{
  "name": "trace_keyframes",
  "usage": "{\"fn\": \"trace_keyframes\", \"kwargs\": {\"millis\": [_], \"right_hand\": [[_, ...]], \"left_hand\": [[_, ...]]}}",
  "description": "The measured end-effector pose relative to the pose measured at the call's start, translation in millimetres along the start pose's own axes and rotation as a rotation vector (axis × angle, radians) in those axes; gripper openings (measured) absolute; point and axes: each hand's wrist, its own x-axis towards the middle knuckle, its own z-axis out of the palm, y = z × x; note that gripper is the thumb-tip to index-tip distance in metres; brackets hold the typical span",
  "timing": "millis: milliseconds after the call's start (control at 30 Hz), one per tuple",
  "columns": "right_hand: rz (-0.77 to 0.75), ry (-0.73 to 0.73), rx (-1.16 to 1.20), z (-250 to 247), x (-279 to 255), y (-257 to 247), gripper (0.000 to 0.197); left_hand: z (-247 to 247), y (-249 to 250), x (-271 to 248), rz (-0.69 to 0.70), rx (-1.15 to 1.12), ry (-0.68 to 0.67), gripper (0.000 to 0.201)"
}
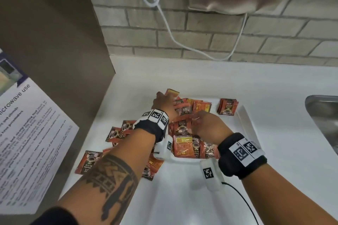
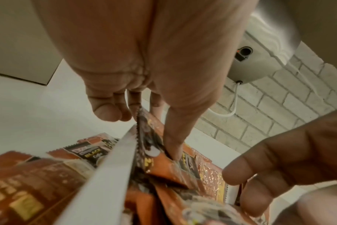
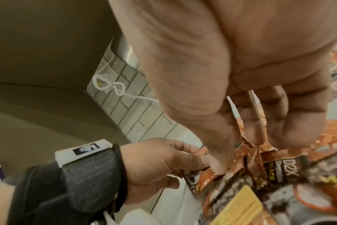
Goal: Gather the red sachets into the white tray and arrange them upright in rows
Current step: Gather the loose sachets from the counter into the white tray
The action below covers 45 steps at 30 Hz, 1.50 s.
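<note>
While both hands work inside the pile, step in hand: gathering, about midway by my judgement; rows not yet formed.
Left hand (image 1: 163,101): thumb and fingers pinch a few red sachets (image 1: 182,147) on edge at the far left corner of the tray.
Right hand (image 1: 206,124): thumb and fingers pinch a sachet or two over the tray's middle, close beside the left hand.
White tray (image 1: 246,122): one, on the white surface (image 1: 201,78); most sachets in it lie flat and overlapping.
Upright stack (image 1: 227,106): one small bundle, standing at the tray's far right corner.
Loose sachets (image 1: 117,134): at least five flat on the surface left of the tray; the left forearm hides more, so I cannot give an exact count.
Tray count: too overlapped to number.
Next move calls for: squaring the pinched sachets into a bundle and standing it against the tray wall, with a light grip, since the slick foil probably slides and fans out.
</note>
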Motion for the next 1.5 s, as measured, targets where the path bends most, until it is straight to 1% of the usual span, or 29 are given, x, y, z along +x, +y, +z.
{"fn": "trace_keyframes", "kwargs": {"millis": [100,200,233,267,333,367,467,500,567,600,633,667,700,733,767,800,833,867,933,1033,1067,1100,1167,1267,1333,1400,1433,1467,1500], "right_hand": [[-0.029,0.022,-0.132,-10,5,-5,0.042],[-0.067,0.02,-0.285,-22,19,-23,0.034],[-0.073,0.006,-0.332,-23,28,-30,0.032],[-0.091,0.017,-0.364,-25,37,-38,0.03],[-0.079,0.032,-0.246,-28,59,-53,0.02],[-0.058,0.019,-0.217,-30,72,-61,0.018],[-0.022,-0.031,-0.289,-27,112,-79,0.026],[-0.038,-0.078,-0.388,-23,129,-81,0.029],[-0.046,-0.12,-0.495,-11,163,-78,0.03],[0.014,-0.107,-0.472,-5,180,-73,0.026],[0.045,-0.119,-0.497,1,198,-70,0.016],[0.029,-0.112,-0.504,7,209,-67,0.015],[0.009,-0.129,-0.57,14,225,-62,0.026],[0.002,-0.148,-0.594,18,225,-64,0.032],[-0.011,-0.167,-0.637,20,231,-64,0.033],[-0.009,-0.193,-0.653,19,226,-73,0.029],[-0.006,-0.228,-0.671,17,218,-83,0.019],[-0.009,-0.267,-0.684,15,210,-89,0.017],[-0.009,-0.324,-0.775,12,206,-93,0.048],[0.061,-0.289,-0.844,17,205,-93,0.072],[0.082,-0.274,-0.862,20,204,-93,0.08],[0.096,-0.263,-0.863,22,202,-95,0.083],[0.097,-0.268,-0.839,23,199,-96,0.075],[0.088,-0.254,-0.798,22,197,-93,0.056],[0.076,-0.217,-0.725,25,201,-89,0.046],[0.062,-0.135,-0.621,24,202,-92,0.032],[0.052,-0.088,-0.577,23,204,-95,0.028],[0.032,-0.049,-0.516,21,203,-101,0.029],[0.029,-0.045,-0.481,19,206,-105,0.031]], "left_hand": [[-6,-12,0,-0.009,-0.084,0.04,0.053],[-18,-32,2,-0.017,-0.097,0.035,0.037],[-21,-40,4,-0.014,-0.07,0.006,0.037],[-25,-47,6,-0.006,-0.046,-0.032,0.041],[-32,-57,8,0.034,0.016,-0.123,0.053],[-34,-60,9,0.06,0.063,-0.172,0.055],[-36,-69,14,0.116,0.206,-0.289,0.054],[-35,-71,16,0.125,0.234,-0.303,0.05],[-32,-75,19,0.133,0.258,-0.297,0.045],[-31,-76,19,0.134,0.26,-0.29,0.044],[-31,-79,19,0.135,0.253,-0.285,0.044],[-30,-82,18,0.143,0.246,-0.286,0.045],[-30,-86,18,0.15,0.24,-0.289,0.047],[-30,-90,17,0.157,0.237,-0.293,0.049],[-30,-94,17,0.153,0.233,-0.294,0.051],[-29,-97,16,0.15,0.226,-0.284,0.051],[-27,-99,17,0.145,0.222,-0.272,0.05],[-27,-99,18,0.146,0.222,-0.253,0.051],[-24,-97,20,0.142,0.22,-0.22,0.06],[-19,-91,24,0.187,0.226,-0.208,0.074],[-18,-90,25,0.19,0.243,-0.212,0.074],[-16,-90,27,0.189,0.248,-0.209,0.072],[-16,-87,28,0.164,0.238,-0.197,0.068],[-17,-83,28,0.12,0.206,-0.191,0.063],[-22,-81,26,0.114,0.129,-0.158,0.051],[-35,-81,22,0.097,0.045,-0.095,0.041],[-45,-83,20,0.079,0.002,-0.054,0.039],[-56,-86,18,0.051,-0.045,-0.018,0.037],[-68,-91,16,0.019,-0.094,0.014,0.034]]}}
